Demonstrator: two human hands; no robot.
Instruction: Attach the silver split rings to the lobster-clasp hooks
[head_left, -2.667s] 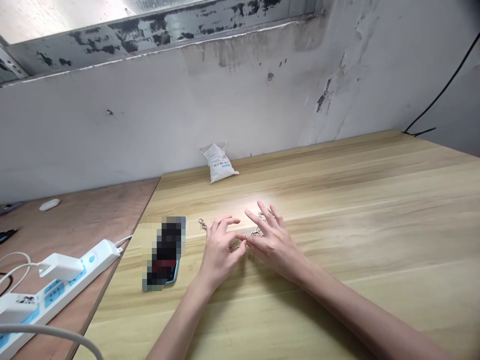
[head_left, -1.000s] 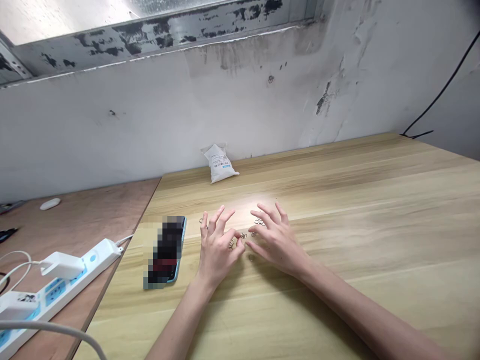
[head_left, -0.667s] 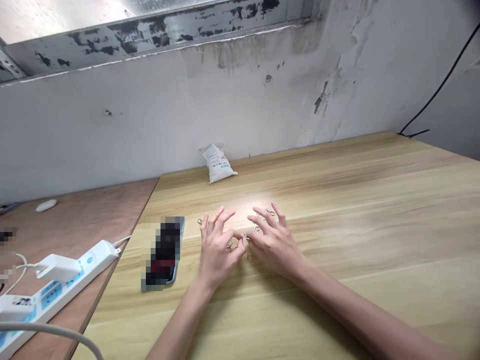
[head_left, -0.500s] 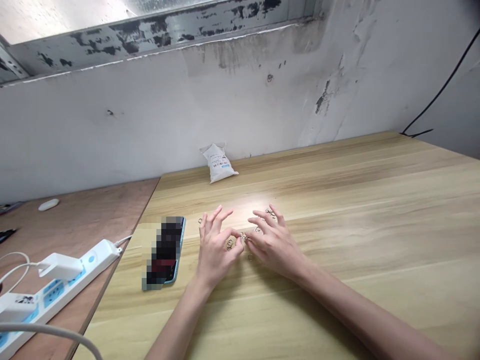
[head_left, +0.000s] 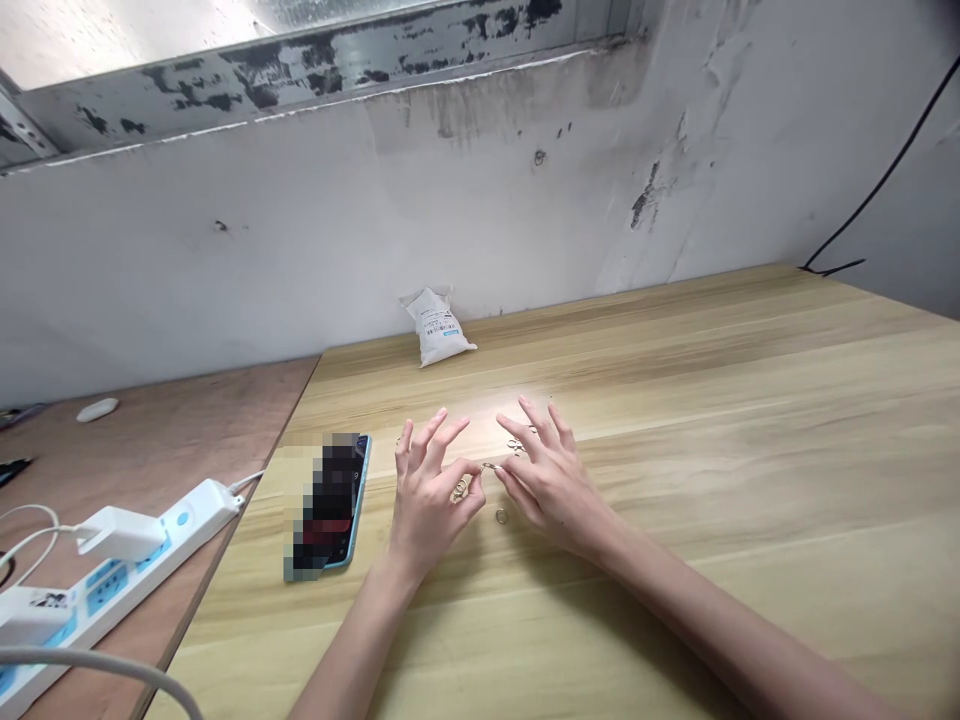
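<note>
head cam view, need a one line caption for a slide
Left hand and right hand meet over small metal rings on a light wood table

We can read nothing here: the white sachet (head_left: 437, 327) at twelve o'clock bears a printed label (head_left: 439, 326) and barcode, both too small. The white plug (head_left: 31, 603) at eight o'clock has dark print, also illegible

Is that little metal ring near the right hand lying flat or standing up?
Flat: the metal ring shows as a round loop on the wooden tabletop, below the right hand.
</note>
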